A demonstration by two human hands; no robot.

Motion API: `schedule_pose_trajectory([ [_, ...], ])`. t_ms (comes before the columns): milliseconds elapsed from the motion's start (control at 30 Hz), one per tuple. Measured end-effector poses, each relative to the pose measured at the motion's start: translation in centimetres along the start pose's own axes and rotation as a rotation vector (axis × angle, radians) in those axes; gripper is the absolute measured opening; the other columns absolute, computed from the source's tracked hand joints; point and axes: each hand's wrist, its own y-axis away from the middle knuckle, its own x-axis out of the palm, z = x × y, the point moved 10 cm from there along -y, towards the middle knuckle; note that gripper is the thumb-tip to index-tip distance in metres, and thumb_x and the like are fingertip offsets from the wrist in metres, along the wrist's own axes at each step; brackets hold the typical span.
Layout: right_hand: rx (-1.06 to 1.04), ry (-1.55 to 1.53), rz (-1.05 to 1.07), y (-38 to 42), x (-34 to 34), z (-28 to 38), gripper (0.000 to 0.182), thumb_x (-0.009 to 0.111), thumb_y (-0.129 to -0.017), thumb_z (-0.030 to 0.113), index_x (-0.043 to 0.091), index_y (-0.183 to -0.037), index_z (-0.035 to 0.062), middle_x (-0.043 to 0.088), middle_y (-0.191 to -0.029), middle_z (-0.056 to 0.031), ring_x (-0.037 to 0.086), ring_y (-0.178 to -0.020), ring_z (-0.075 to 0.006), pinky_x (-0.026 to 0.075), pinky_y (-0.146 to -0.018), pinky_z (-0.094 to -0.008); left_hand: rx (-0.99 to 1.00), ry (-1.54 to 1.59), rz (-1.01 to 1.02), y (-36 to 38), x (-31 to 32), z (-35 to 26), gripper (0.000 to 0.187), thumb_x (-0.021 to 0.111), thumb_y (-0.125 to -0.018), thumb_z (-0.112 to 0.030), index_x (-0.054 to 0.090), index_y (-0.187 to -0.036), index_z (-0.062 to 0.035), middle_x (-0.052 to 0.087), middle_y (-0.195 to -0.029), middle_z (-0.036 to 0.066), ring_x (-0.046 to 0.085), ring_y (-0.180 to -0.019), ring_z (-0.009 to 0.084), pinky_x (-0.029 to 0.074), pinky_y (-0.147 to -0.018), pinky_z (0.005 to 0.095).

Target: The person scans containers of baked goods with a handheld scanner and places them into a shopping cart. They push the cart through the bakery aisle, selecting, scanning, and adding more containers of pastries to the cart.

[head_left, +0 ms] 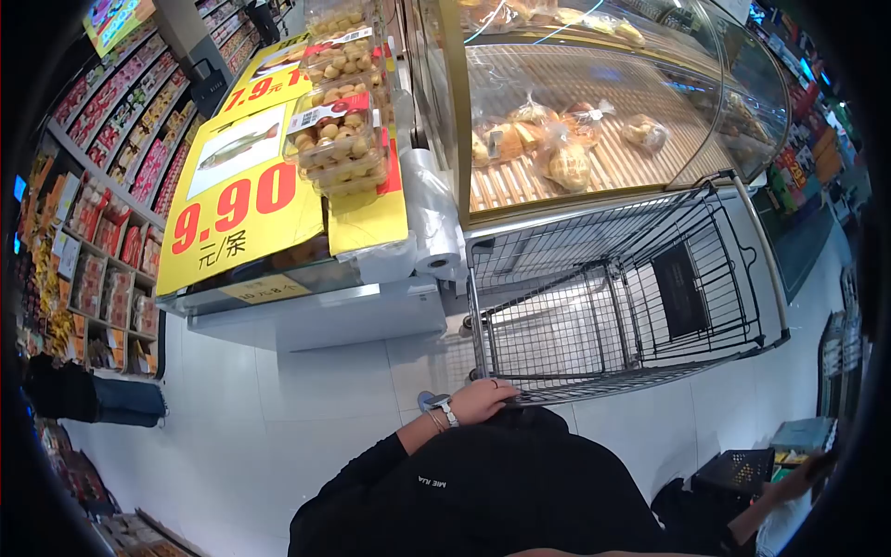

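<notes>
My left hand (480, 401), with a watch (449, 412) and thin bracelets at the wrist and a ring on one finger, lies over the near left corner of a black wire shopping cart (594, 376). Its fingers curl around the rim there. Inside the cart only the wire mesh and a dark panel (682, 290) at the right end show. My right hand is out of sight. A black top covers my body at the bottom of the view.
Clear boxes of round tan fruit (339, 139) stand on a counter with yellow price signs (237, 190). Beside it hang plastic bag rolls (436, 227). A glass case holds bagged bread (569, 167). Another person's hand (794, 483) shows lower right, near a black basket (733, 472); jeans (130, 401) show left.
</notes>
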Motion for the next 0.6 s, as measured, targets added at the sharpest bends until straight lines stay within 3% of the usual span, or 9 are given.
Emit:
schedule_pose_trajectory([
  [100,0.129,-0.287,0.003,4.0,-0.2,2.9,0.020,0.056,-0.083,0.013,0.050,-0.100,0.0038,0.048,-0.069,-0.0017,0.043,-0.053,-0.0095,0.032,-0.045,-0.0202,-0.060,0.156,-0.080,3.2,-5.7,-0.6,0.033,0.051,-0.084,-0.015,0.050,-0.116,-0.0063,0.054,-0.110,0.012,0.053,-0.099,0.0283,0.041,-0.086,0.0349],
  [133,0.064,-0.469,0.080,7.3,5.0,9.6,0.017,0.058,-0.082,0.014,0.049,-0.093,0.0047,0.038,-0.062,0.0043,0.030,-0.048,-0.0020,0.019,-0.042,-0.0155,-0.082,0.199,-0.157,4.7,-7.9,-0.2,0.034,0.051,-0.084,-0.015,0.050,-0.117,-0.0062,0.055,-0.111,0.011,0.053,-0.101,0.0271,0.041,-0.087,0.0340],
  [167,0.008,-0.558,0.234,9.9,8.9,13.4,0.015,0.058,-0.080,0.013,0.047,-0.087,0.0042,0.037,-0.065,0.0020,0.032,-0.048,-0.0041,0.023,-0.041,-0.0169,-0.104,0.240,-0.233,6.3,-10.0,0.5,0.036,0.052,-0.084,-0.015,0.049,-0.118,-0.0060,0.055,-0.111,0.011,0.053,-0.102,0.0259,0.040,-0.088,0.0330],
  [233,0.146,-0.874,0.479,15.3,16.0,20.7,0.013,0.056,-0.074,0.005,0.046,-0.082,0.0026,0.041,-0.076,-0.0051,0.041,-0.052,-0.0084,0.033,-0.038,-0.0186,-0.047,0.220,-0.327,9.6,-13.3,1.0,0.034,0.050,-0.086,-0.014,0.048,-0.119,-0.0047,0.056,-0.112,0.010,0.052,-0.105,0.0215,0.039,-0.091,0.0313],
  [300,0.218,-1.093,0.691,19.4,21.6,27.3,0.016,0.055,-0.072,0.007,0.046,-0.082,0.0004,0.041,-0.076,-0.0068,0.045,-0.055,-0.0119,0.040,-0.040,-0.0214,-0.095,0.638,-0.588,13.4,-17.8,2.7,0.028,0.048,-0.088,-0.014,0.051,-0.115,-0.0040,0.056,-0.109,0.009,0.053,-0.102,0.0173,0.039,-0.091,0.0311],
  [367,0.337,-1.293,0.880,22.6,26.4,32.9,0.020,0.058,-0.073,0.015,0.046,-0.083,0.0012,0.046,-0.074,-0.0079,0.049,-0.057,-0.0138,0.039,-0.042,-0.0226,-0.085,0.628,-0.729,16.6,-22.0,2.6,0.028,0.045,-0.090,-0.011,0.049,-0.116,-0.0024,0.056,-0.109,0.008,0.053,-0.101,0.0158,0.040,-0.091,0.0310],
  [467,0.455,-1.448,0.989,24.9,32.4,39.6,0.023,0.056,-0.078,0.017,0.049,-0.093,0.0014,0.050,-0.079,-0.0084,0.055,-0.070,-0.0186,0.045,-0.063,-0.0287,-0.002,0.609,-0.867,19.9,-27.7,2.0,0.030,0.045,-0.090,-0.012,0.047,-0.119,-0.0024,0.055,-0.110,0.009,0.053,-0.100,0.0171,0.040,-0.091,0.0305],
  [533,0.495,-1.409,0.995,25.6,36.9,41.7,0.041,0.058,-0.078,0.013,0.041,-0.115,0.0040,0.051,-0.084,-0.0055,0.056,-0.076,-0.0179,0.046,-0.066,-0.0292,0.017,0.606,-0.891,21.2,-30.3,1.6,0.030,0.044,-0.091,-0.012,0.046,-0.119,-0.0023,0.054,-0.110,0.009,0.053,-0.100,0.0170,0.040,-0.090,0.0300],
  [600,0.444,-1.387,1.026,25.6,40.7,43.6,0.050,0.060,-0.077,0.011,0.038,-0.120,0.0017,0.051,-0.083,-0.0037,0.056,-0.075,-0.0148,0.048,-0.070,-0.0311,0.036,0.579,-0.933,22.6,-32.9,1.0,0.031,0.044,-0.091,-0.014,0.046,-0.119,-0.0027,0.053,-0.112,0.009,0.053,-0.099,0.0162,0.040,-0.089,0.0290],
])
